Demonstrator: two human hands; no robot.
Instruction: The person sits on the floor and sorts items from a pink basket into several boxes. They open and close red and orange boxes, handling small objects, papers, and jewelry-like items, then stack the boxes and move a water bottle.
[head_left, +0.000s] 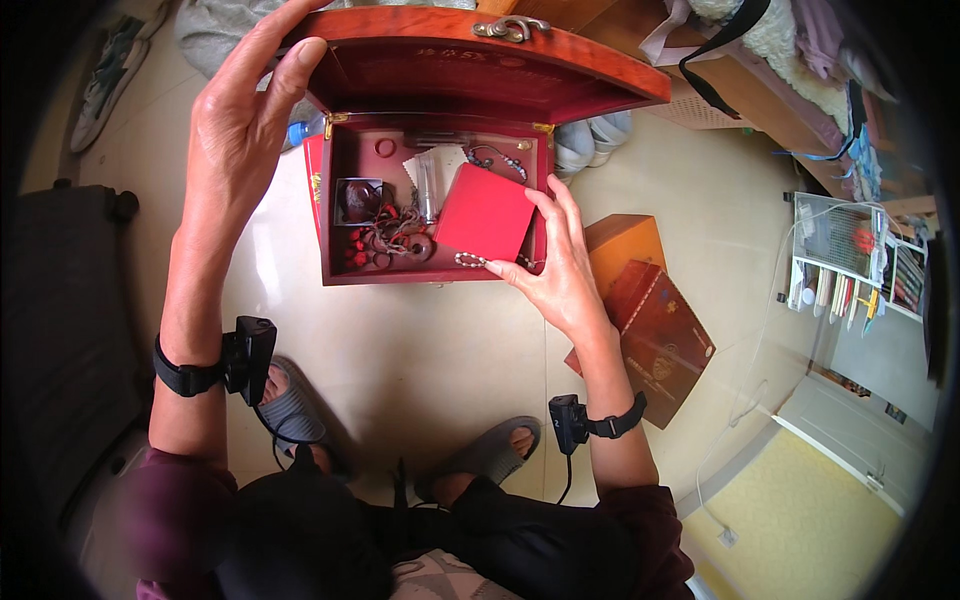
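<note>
A red-lined wooden jewellery box (328, 255) stands in front of me with its hinged lid (420, 30) raised. My left hand (244, 124) holds the lid at its left end, thumb on the near side. Inside the box, my right hand (559, 255) grips a flat red square case (486, 211) by its right and lower edges; it lies tilted. Around the case are a clear tube (427, 187), a beaded bracelet (501, 159), a light bead string (470, 259) and a reddish ring (385, 147). On the left are a small case with a dark round object (360, 200) and tangled cords (394, 229).
To the right, a brown wooden box (664, 345) leans by an orange-brown box (626, 236) on the tiled floor. Grey shoes (600, 135) sit behind the open box. A white rack (836, 240) stands far right, with a cable (739, 405) along the floor.
</note>
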